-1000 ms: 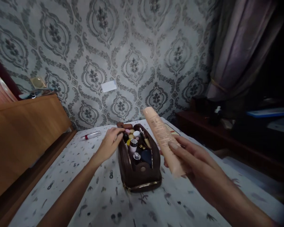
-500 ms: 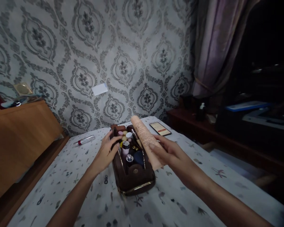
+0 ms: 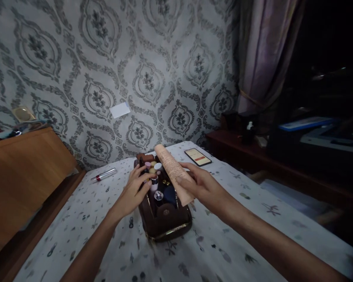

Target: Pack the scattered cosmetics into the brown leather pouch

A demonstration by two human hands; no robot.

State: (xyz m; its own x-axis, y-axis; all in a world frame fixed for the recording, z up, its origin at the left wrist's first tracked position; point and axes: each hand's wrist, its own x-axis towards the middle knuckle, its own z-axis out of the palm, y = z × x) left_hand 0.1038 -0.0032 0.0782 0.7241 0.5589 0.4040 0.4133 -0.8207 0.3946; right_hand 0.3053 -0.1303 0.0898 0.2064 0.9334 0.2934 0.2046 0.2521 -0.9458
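Observation:
A dark brown zip cosmetic bag (image 3: 173, 220) lies unzipped on the patterned cloth. My right hand (image 3: 204, 183) grips the lower end of a peach squeeze tube (image 3: 170, 166) printed with small text, tilted above the bag's right side. Over the left edge of the opening, my left hand (image 3: 135, 192) has its fingers spread among the contents; whether they touch anything is unclear. Inside are a bottle with a clear faceted cap (image 3: 158, 196), a silver-collared bottle (image 3: 154, 184) partly behind my fingers, a dark blue round item (image 3: 169, 194) and several small lids at the far end.
A phone (image 3: 198, 156) with a lit screen lies behind the bag to the right. On the left rests a silver and red tube (image 3: 105, 174). A wooden cabinet (image 3: 29, 168) borders the left side; a dark red ledge (image 3: 226, 140) stands back right.
The peach tube and my right hand have shifted slightly left over the bag. My left hand's fingers reach further across the opening, covering more of the silver-collared bottle. The view has turned slightly.

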